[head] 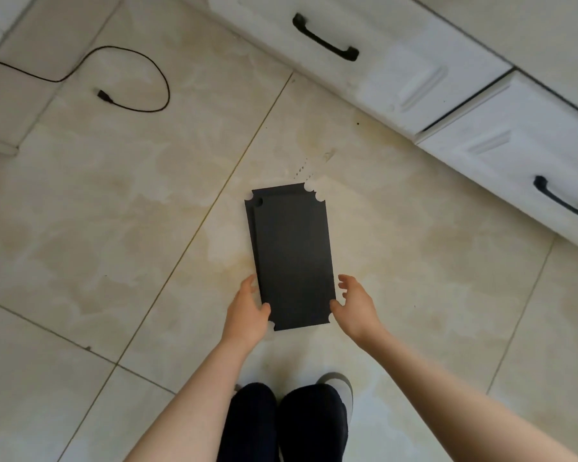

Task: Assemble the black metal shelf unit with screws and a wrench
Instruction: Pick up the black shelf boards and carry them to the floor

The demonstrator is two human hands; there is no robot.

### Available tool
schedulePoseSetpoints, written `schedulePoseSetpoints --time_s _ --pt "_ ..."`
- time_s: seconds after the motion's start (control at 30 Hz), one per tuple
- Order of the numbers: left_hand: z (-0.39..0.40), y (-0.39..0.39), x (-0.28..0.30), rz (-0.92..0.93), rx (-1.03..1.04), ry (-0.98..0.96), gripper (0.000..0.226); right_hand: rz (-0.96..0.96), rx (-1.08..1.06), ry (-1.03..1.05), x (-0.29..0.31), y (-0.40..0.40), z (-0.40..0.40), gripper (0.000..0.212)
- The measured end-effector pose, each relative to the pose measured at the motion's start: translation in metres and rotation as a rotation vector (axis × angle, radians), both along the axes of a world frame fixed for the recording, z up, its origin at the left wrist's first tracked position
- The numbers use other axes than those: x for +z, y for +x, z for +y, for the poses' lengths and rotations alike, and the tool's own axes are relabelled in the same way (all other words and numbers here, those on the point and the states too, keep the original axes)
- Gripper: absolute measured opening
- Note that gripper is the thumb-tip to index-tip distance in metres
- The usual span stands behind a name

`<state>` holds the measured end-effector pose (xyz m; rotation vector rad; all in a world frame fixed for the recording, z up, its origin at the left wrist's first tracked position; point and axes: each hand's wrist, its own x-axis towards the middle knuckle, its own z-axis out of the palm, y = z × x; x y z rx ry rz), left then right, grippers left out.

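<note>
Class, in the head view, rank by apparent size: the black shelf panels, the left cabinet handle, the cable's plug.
1. black shelf panels
2. left cabinet handle
3. cable plug
Nearness varies, so apparent only.

The lower shelf panel lies mostly hidden beneath the upper.

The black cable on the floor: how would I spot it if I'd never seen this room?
Start from the white cabinet drawers at the upper right and look across the beige tile floor to the far upper left. There a thin black cable lies in a loose loop, ending in a small plug. Unlike the flat black panels between the hands, it is thin and curved.
</note>
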<state>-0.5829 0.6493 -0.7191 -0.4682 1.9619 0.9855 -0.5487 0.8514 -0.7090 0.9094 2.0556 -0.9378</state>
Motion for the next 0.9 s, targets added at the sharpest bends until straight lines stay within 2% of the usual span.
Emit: schedulePoseSetpoints --time_s 0.17,0.4,0.5,0.7,0.9 --pt "-0.014 -0.001 0.077 -0.003 -0.07 0.02 0.05 0.038 0.083 -0.006 0.071 -0.005 -0.013 0.048" --pt "-0.038 0.01 0.203 0.148 -0.031 -0.066 0.033 0.114 0.284 -0.027 0.187 -0.02 -0.04 0.047" --pt "-0.049 0.028 0.267 0.217 0.036 -0.107 0.028 0.172 0.447 -0.05 0.251 -0.02 -0.057 0.046" --pt "-0.069 0.081 0.404 0.382 0.003 -0.304 0.028 0.329 0.912 -0.059 0.389 0.001 -0.095 0.043" --pt "-0.094 0.154 0.523 0.51 0.047 -0.484 0.034 0.457 1.157 -0.114 0.51 0.033 -0.134 0.044"
